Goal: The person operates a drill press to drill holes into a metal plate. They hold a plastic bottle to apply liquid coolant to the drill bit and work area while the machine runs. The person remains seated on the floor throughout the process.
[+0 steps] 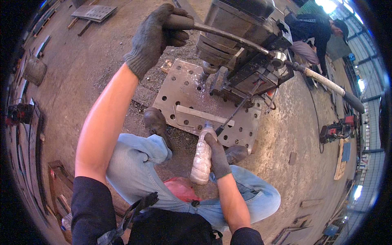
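Observation:
My left hand (152,41), in a dark grey knit glove, is closed round the black grip (178,22) of a long feed lever (232,37). That lever runs to the hub of a magnetic drill (222,45), which stands on a perforated steel plate (168,107). Between my knees, my gloved right hand (217,156) grips a plastic bottle (201,158) with whitish contents. The bottle is tilted, its neck pointing away from me over the plate's near edge. Below the drill's chuck, the bit (204,76) is surrounded by shiny chips; whether it touches the plate I cannot tell.
A flat metal bar (200,114) lies across the plate. Another lever with a pale shaft (324,81) sticks out to the right. A person (312,36) bends over at the far right. Red-and-black equipment (338,130) stands on the floor, and metal chips litter the ground left of the plate.

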A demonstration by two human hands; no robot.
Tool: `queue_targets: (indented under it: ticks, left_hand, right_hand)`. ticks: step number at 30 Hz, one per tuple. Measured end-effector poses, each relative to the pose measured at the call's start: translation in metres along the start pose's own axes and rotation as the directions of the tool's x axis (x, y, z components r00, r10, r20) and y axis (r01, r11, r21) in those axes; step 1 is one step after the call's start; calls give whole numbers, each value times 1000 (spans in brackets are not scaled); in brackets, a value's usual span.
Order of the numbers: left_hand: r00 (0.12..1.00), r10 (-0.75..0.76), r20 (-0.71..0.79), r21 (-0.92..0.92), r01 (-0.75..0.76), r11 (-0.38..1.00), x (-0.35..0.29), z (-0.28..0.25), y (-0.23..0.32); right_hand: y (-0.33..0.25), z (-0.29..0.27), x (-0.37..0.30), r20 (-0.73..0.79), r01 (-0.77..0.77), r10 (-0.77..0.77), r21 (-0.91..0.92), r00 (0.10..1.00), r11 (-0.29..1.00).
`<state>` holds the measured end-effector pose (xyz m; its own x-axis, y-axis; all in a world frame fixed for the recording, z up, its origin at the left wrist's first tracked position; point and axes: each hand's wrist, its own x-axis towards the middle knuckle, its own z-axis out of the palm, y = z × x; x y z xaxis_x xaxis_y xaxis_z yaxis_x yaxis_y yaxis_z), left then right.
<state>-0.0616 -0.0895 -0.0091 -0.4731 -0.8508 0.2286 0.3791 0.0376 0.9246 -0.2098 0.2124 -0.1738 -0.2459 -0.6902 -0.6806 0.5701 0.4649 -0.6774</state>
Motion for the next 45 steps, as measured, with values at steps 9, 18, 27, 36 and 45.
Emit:
queue_targets:
  ticks: [9, 18, 27, 36, 45]
  left_hand:
    - [999, -5, 48, -73, 8, 997, 3, -4, -3]
    - [1000, -21, 21, -37, 22, 999, 3, -5, -4]
    - [999, -17, 36, -30, 18, 999, 4, -5, -3]
    - [999, -34, 16, -40, 34, 999, 4, -5, -3]
    - [999, -40, -5, -58, 40, 998, 3, -2, -1]
  right_hand:
    - [4, 0, 1, 4, -51, 51, -5, 999, 999]
    - [-4, 2, -3, -15, -17, 17, -14, 1000, 1000]
    - [0, -4, 3, 23, -27, 28, -12, 999, 1000]
    - [-3, 9, -6, 85, 206, -193, -194, 978, 959]
    - [-3, 11, -9, 116, 205, -180, -273, 977, 940]
